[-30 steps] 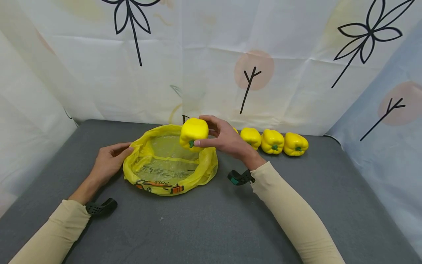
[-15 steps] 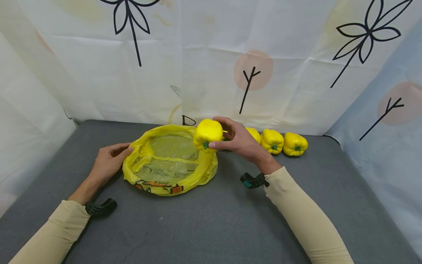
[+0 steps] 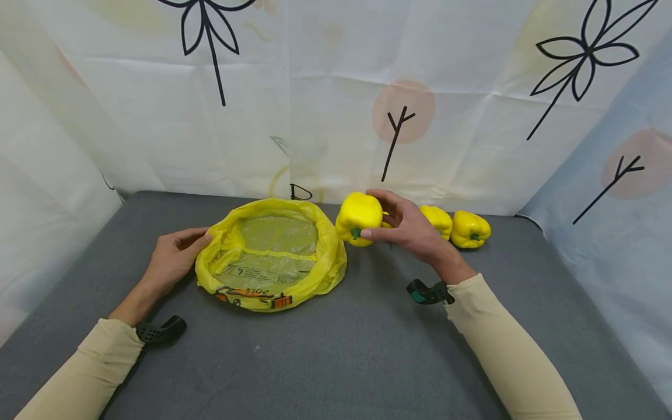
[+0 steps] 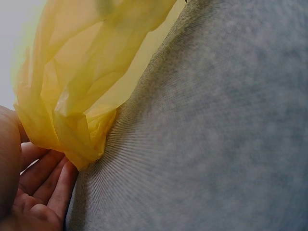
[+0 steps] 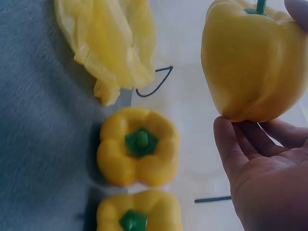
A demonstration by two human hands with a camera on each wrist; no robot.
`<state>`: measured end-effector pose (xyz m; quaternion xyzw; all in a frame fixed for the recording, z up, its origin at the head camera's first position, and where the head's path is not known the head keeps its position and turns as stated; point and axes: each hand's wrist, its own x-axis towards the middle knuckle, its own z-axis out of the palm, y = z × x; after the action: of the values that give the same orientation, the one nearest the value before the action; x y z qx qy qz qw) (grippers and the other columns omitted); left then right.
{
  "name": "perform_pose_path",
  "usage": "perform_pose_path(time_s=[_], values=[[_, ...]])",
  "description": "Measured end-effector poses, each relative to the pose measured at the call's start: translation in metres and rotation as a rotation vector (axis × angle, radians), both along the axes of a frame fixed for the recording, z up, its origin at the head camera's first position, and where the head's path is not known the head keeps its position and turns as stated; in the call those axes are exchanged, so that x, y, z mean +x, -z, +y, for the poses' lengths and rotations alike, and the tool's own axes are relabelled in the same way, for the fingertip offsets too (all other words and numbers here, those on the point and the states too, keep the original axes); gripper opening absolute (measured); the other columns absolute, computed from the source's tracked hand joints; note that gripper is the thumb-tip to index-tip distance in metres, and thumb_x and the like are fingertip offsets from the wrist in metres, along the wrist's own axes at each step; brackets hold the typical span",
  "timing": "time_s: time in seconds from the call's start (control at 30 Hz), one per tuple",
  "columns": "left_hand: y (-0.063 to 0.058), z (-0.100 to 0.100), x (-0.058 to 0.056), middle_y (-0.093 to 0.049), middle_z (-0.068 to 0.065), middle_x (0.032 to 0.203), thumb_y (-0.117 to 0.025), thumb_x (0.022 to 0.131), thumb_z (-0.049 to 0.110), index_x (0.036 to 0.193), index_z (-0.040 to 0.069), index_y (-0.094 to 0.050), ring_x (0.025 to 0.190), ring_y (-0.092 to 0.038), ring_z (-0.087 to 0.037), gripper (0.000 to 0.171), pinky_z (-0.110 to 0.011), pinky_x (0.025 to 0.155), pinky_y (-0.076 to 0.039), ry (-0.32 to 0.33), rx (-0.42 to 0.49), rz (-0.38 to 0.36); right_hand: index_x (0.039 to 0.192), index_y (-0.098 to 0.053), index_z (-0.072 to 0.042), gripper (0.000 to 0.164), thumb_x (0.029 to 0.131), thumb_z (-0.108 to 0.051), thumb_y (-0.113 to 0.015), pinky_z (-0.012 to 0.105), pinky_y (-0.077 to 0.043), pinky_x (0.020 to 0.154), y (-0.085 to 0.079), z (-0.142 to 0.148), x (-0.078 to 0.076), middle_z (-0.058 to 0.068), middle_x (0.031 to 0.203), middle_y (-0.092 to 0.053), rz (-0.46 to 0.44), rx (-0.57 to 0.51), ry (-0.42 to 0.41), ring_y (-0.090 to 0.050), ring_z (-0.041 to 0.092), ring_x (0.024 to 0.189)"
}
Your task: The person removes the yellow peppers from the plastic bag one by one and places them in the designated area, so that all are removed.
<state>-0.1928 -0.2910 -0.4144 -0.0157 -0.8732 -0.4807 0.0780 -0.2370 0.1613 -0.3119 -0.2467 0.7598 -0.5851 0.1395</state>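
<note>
I see the yellow bell pepper [image 3: 359, 219] held off the surface [image 3: 336, 350], stem down towards me, my right hand [image 3: 406, 227] curled round it from its 3 o'clock side. The yellow plastic bag [image 3: 273, 256] lies at its 9 o'clock, mouth open and holding nothing; my left hand [image 3: 173, 256] rests on the bag's far rim, fingers relaxed. Two more peppers [image 3: 469, 229] sit at 3 o'clock.

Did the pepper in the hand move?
Yes. The held yellow pepper went rightward, from over the yellow bag to beside its right rim.
</note>
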Motion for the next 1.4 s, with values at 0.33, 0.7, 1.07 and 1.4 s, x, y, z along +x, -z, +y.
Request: perform_pose_path(time_s=[0.33,0.7,1.07,1.4], values=[[0.002,-0.001,-0.002,-0.06,-0.026,0.134,-0.054,0.107,0.036,0.143,-0.002,-0.056,0.093,-0.055,0.012,0.052,-0.009,0.073,-0.048,-0.002,0.003,-0.012,0.157,-0.032,-0.005,0.078,0.091,-0.007,-0.074,0.029,-0.049,0.1,0.005,0.021,0.003,0.01,0.152,-0.04,0.004,0.029,0.039,-0.048,0.031,0.133],[0.001,0.0,-0.001,-0.059,-0.027,0.135,-0.055,0.107,0.035,0.143,-0.002,-0.056,0.095,-0.054,0.013,0.052,-0.009,0.074,-0.047,0.005,0.011,-0.003,0.158,-0.03,-0.003,0.079,0.093,-0.01,-0.074,0.024,-0.048,0.1,0.009,0.044,0.006,0.011,0.155,-0.039,0.008,0.066,0.073,-0.046,0.031,0.135],[0.001,-0.001,-0.001,-0.058,-0.026,0.135,-0.054,0.107,0.035,0.144,-0.002,-0.055,0.095,-0.054,0.012,0.052,-0.009,0.074,-0.048,0.008,0.014,-0.018,0.157,-0.03,-0.004,0.076,0.094,-0.01,-0.072,0.021,-0.047,0.099,0.002,0.062,0.009,0.013,0.153,-0.039,-0.011,0.091,0.101,-0.045,0.029,0.134],[0.0,0.0,-0.001,-0.059,-0.026,0.134,-0.055,0.107,0.035,0.142,-0.003,-0.056,0.094,-0.056,0.011,0.052,-0.011,0.073,-0.049,0.005,0.019,-0.007,0.157,-0.03,-0.004,0.073,0.097,-0.009,-0.07,0.021,-0.048,0.097,0.0,0.081,0.009,0.013,0.154,-0.037,0.006,0.102,0.125,-0.047,0.02,0.131]])
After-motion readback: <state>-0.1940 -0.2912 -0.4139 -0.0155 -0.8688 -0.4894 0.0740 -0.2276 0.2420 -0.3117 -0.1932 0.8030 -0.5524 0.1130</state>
